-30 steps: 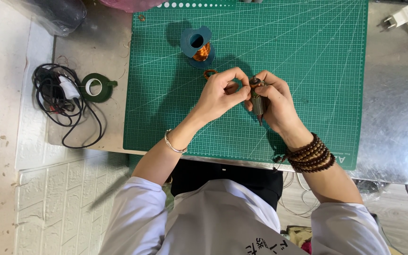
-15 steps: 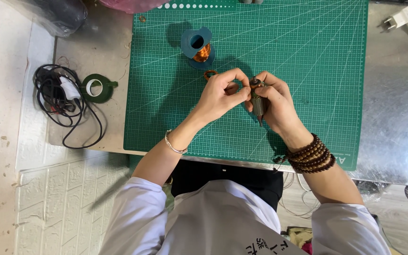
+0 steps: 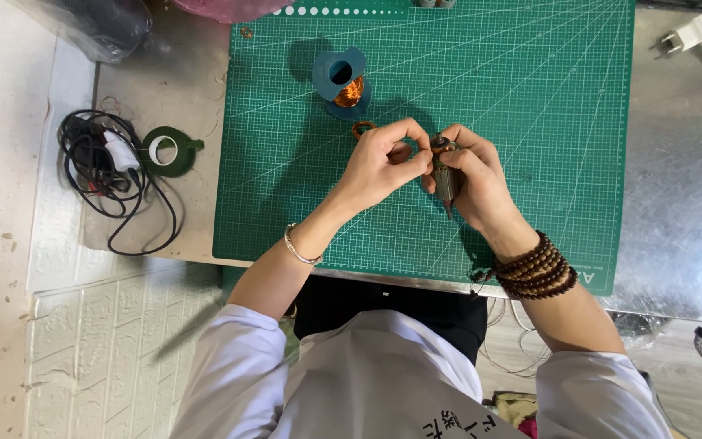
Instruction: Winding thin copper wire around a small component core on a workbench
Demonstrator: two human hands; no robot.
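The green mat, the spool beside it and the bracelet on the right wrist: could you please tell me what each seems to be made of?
The green cutting mat looks like matte, rubbery plastic, printed with a pale grid. The spool seems to be blue plastic wound with shiny copper-coloured wire, probably enamelled copper. The bead bracelet looks like dark polished wood, in several loops, though resin is possible.

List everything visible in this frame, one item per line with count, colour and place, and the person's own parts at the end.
cutting mat: 1, green, gridded, centre of the table
metal table: 1, silver, under the mat
wire spool: 1, blue with copper wire, upper mat
tape roll: 1, green, left of the mat
cable bundle: 1, black, far left
plug: 1, white, top right
motor rotor: 1, grey metal, held in the right hand
bead bracelets: several strands, dark brown, right wrist
left hand: 1, fingertips at the rotor's top
right hand: 1, gripping the rotor
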